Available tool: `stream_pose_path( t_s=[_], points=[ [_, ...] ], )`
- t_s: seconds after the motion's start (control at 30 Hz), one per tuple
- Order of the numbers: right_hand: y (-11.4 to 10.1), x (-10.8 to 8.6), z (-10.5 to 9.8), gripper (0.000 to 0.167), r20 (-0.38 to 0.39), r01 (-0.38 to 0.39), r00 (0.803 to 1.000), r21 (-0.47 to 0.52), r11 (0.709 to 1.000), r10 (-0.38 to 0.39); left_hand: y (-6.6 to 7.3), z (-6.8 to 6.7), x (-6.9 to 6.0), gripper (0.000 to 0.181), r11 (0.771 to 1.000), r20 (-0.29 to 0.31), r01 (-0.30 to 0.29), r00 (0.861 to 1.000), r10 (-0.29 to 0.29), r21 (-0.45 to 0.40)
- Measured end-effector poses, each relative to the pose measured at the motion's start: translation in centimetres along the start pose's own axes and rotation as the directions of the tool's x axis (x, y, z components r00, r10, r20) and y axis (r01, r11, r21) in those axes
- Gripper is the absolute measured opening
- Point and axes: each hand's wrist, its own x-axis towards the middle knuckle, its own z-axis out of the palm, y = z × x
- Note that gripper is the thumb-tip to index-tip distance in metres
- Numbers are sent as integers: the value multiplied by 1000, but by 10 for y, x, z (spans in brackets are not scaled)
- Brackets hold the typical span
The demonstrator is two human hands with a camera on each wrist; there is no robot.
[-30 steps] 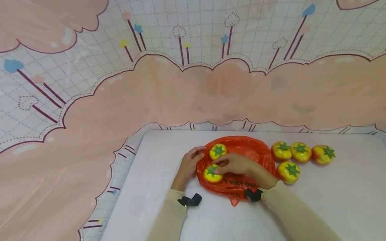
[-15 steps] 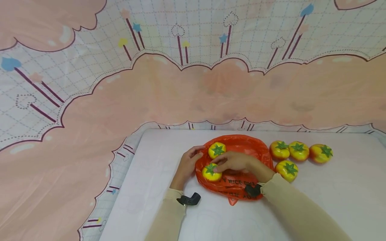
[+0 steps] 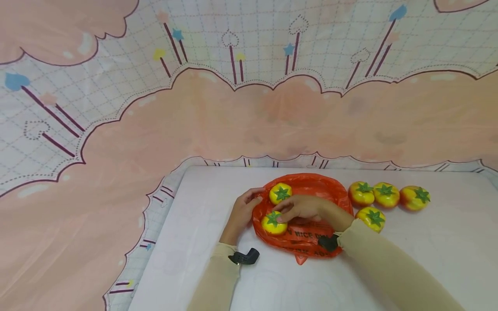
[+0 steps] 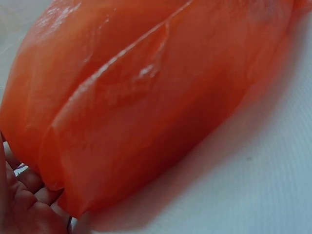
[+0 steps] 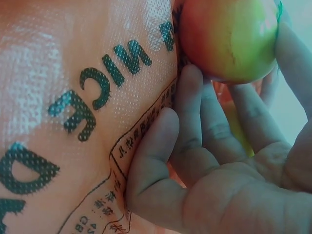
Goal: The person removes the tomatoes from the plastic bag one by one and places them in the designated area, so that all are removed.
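Observation:
A red plastic bag with dark lettering lies spread open on the white table. My left hand grips its left rim; in the left wrist view, the fingers are partly hidden by the gathered plastic. Inside the bag, my right hand holds a yellow-red tomato with a green star-shaped top. The right wrist view shows fingers around that tomato, beside the bag's printed wall. Another tomato sits in the bag just behind it.
Several more tomatoes stand on the table to the right of the bag, one nearer the front. A patterned pink-and-white cloth hangs behind the table. Black wrist devices are strapped on both forearms.
Both hands keep nearly the same places, the right still holding the tomato in the bag. My right forearm and wrist have shifted slightly.

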Motion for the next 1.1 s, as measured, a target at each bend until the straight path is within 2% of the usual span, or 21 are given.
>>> stream_pose_path(
  t_s=[0.3,0.67,0.9,1.1],
  points=[
    [0,2,-1,49,26,-9,1000,-1,1000,9,0,-2,0,33,1000,-6,-8,1000,8,11],
    [0,3,0,52,18,-4,1000,-20,1000,5,-2,-4,0,31,1000,-9,2,1000,-2,19],
    [4,0,0,52,-1,23,1000,-43,999,-23,0,-2,0,32,1000,-5,-2,1000,2,23],
    [8,-1,1,52,-9,50,999,-24,998,-50,0,-2,1,31,1000,-4,-9,1000,9,22]
  ],
)
